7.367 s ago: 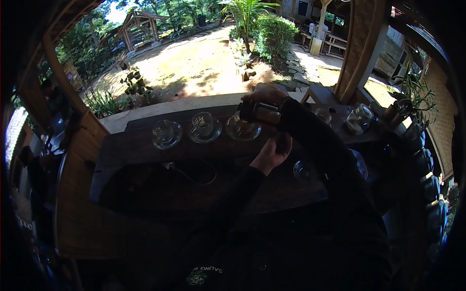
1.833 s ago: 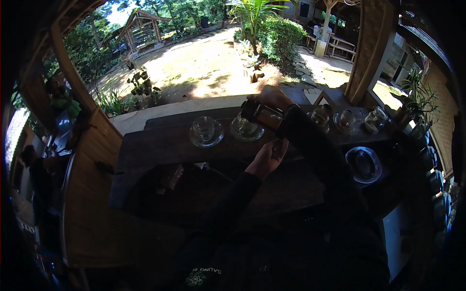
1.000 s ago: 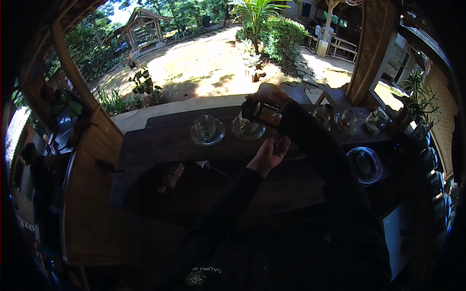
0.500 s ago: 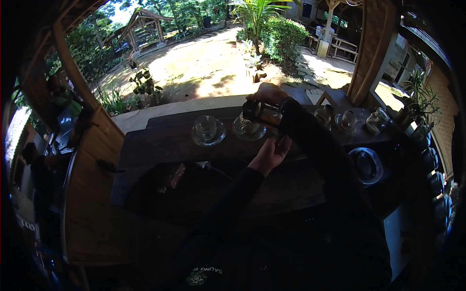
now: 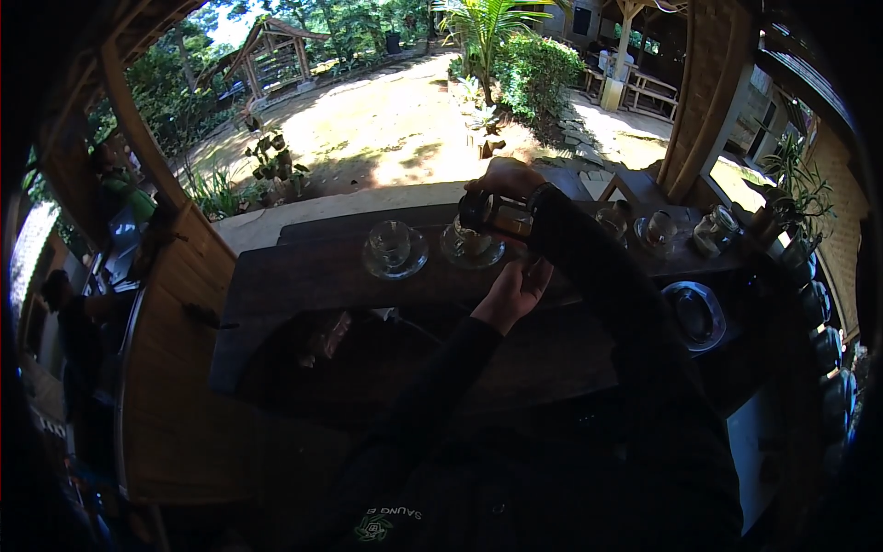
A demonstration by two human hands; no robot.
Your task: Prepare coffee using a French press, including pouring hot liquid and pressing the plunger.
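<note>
My right hand [image 5: 509, 177] is closed round a glass coffee pot [image 5: 508, 219] with a dark rim and amber-brown liquid inside. The pot is tipped left, its mouth over a clear glass cup [image 5: 469, 241] that stands on a glass saucer [image 5: 482, 259]. Just below the pot's base my left hand [image 5: 517, 293] is turned palm up with its fingers stretched; whether they touch the pot I cannot tell. To the left a second glass cup [image 5: 390, 241] sits on its own saucer [image 5: 405, 269]. Both stand on the dark wooden counter [image 5: 294, 271].
Several glass vessels stand right of my right forearm, among them a small glass [image 5: 656, 230] and a jar [image 5: 716, 230]. Nearer lies a clear round dish [image 5: 693, 316]. A crumpled packet [image 5: 333, 337] is at the left, near a wooden panel [image 5: 179, 359]. Other people are at far left.
My right hand and the pot have shifted very slightly to the left over the cup. My left hand stays nearly still.
</note>
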